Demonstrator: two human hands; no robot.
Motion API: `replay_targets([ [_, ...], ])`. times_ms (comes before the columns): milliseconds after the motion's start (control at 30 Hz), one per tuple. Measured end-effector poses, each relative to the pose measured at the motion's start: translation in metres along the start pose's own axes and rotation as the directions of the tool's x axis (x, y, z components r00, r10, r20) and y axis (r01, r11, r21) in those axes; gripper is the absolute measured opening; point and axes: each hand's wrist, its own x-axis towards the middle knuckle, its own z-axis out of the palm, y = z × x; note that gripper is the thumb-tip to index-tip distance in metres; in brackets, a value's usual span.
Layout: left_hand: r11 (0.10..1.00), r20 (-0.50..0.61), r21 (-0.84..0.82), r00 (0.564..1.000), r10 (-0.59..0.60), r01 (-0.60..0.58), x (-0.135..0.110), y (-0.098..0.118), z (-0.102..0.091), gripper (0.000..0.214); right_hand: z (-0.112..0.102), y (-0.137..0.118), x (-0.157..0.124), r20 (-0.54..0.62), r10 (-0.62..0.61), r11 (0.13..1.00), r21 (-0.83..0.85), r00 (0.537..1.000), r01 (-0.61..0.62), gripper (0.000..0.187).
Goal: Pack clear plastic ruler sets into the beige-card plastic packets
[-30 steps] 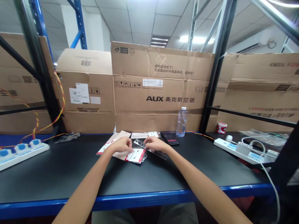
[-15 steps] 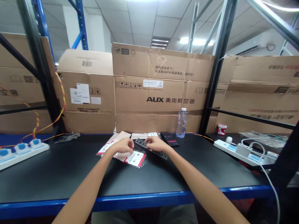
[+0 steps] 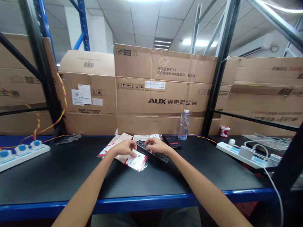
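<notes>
Pinching a dark perforated strip in the right hand, fingers clamped on it; left hand over a red-edged packet on the counter, fingers bunched, grip unclear; strip just beside packet, not joined

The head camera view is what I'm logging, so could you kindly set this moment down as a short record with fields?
Left hand: left hand over a red-and-white card in clear plastic packaging; grip unclear
Right hand: right hand, fingers on a dark perforated strip
Surface: black workbench with blue front edge
Nearby: plastic water bottle; dark flat device
Sides: white power strip right; white power strip with blue switches left
Behind: AUX cardboard boxes
</notes>
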Motion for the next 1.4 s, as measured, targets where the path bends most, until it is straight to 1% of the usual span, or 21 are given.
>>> replay_targets([
  [133, 0.993, -0.008, -0.104, 0.998, 0.058, -0.059, -0.002, 0.007, -0.001, 0.04, 0.002, -0.003, -0.002, 0.044, 0.044, 0.998, 0.04, 0.998, -0.045, 0.028],
  [200, 0.988, -0.013, -0.128, 0.996, 0.084, -0.085, -0.002, 0.009, -0.001, 0.041, 0.001, -0.002, -0.001, 0.063, 0.046, 0.997, 0.062, 0.997, -0.05, 0.03],
  [333, 0.985, -0.015, -0.125, 0.993, 0.115, -0.116, -0.001, 0.014, 0.002, 0.038, 0.0, 0.001, 0.0, 0.076, -0.007, 0.993, 0.114, 0.997, -0.002, 0.028],
  [400, 0.982, 0.009, -0.147, 0.993, 0.122, -0.119, -0.001, 0.021, 0.007, 0.035, 0.001, 0.002, 0.0, 0.071, -0.036, 0.993, 0.116, 0.997, 0.027, 0.029],
  [467, 0.973, 0.033, -0.184, 0.989, 0.147, -0.138, -0.002, 0.03, 0.014, 0.031, 0.004, 0.004, 0.001, 0.048, -0.04, 0.993, 0.109, 0.998, 0.034, 0.029],
  [567, 0.949, 0.047, -0.237, 0.973, 0.228, -0.211, -0.003, 0.042, 0.025, 0.029, 0.011, 0.007, 0.004, -0.038, -0.024, 0.993, 0.115, 0.999, 0.028, 0.025],
  [633, 0.933, 0.049, -0.26, 0.962, 0.269, -0.248, -0.003, 0.046, 0.03, 0.029, 0.014, 0.01, 0.007, -0.138, -0.018, 0.991, 0.132, 0.99, 0.036, 0.024],
  [667, 0.929, 0.051, -0.264, 0.958, 0.28, -0.258, -0.002, 0.047, 0.033, 0.029, 0.016, 0.011, 0.008, -0.205, -0.016, 0.989, 0.142, 0.979, 0.046, 0.023],
  [733, 0.928, 0.059, -0.267, 0.957, 0.286, -0.261, -0.001, 0.048, 0.036, 0.029, 0.018, 0.012, 0.01, -0.345, -0.012, 0.985, 0.158, 0.939, 0.071, 0.023],
  [800, 0.924, 0.056, -0.273, 0.955, 0.293, -0.267, 0.0, 0.048, 0.037, 0.029, 0.02, 0.013, 0.012, -0.43, 0.016, 0.977, 0.197, 0.903, 0.076, 0.024],
  [900, 0.919, 0.011, -0.266, 0.952, 0.305, -0.291, 0.001, 0.048, 0.037, 0.029, 0.021, 0.012, 0.014, -0.443, 0.087, 0.963, 0.267, 0.892, 0.038, 0.025],
  [967, 0.918, -0.008, -0.252, 0.949, 0.315, -0.307, 0.0, 0.048, 0.037, 0.028, 0.021, 0.01, 0.013, -0.466, 0.106, 0.963, 0.27, 0.878, 0.026, 0.024],
  [1067, 0.918, 0.012, -0.253, 0.948, 0.319, -0.306, 0.0, 0.049, 0.037, 0.027, 0.02, 0.007, 0.011, -0.524, 0.082, 0.974, 0.224, 0.848, 0.044, 0.025],
  [1133, 0.92, 0.028, -0.26, 0.95, 0.309, -0.292, -0.001, 0.05, 0.039, 0.027, 0.02, 0.007, 0.009, -0.541, 0.056, 0.98, 0.19, 0.839, 0.057, 0.025],
  [1200, 0.919, 0.027, -0.271, 0.952, 0.304, -0.286, -0.001, 0.051, 0.04, 0.027, 0.022, 0.008, 0.009, -0.537, 0.039, 0.984, 0.166, 0.842, 0.061, 0.024],
  [1267, 0.916, -0.01, -0.277, 0.954, 0.3, -0.291, -0.002, 0.053, 0.04, 0.027, 0.023, 0.01, 0.01, -0.517, 0.034, 0.986, 0.156, 0.855, 0.054, 0.023],
  [1400, 0.927, -0.117, -0.247, 0.958, 0.261, -0.283, -0.001, 0.054, 0.035, 0.024, 0.025, 0.014, 0.014, -0.424, 0.032, 0.988, 0.149, 0.905, 0.034, 0.025],
])
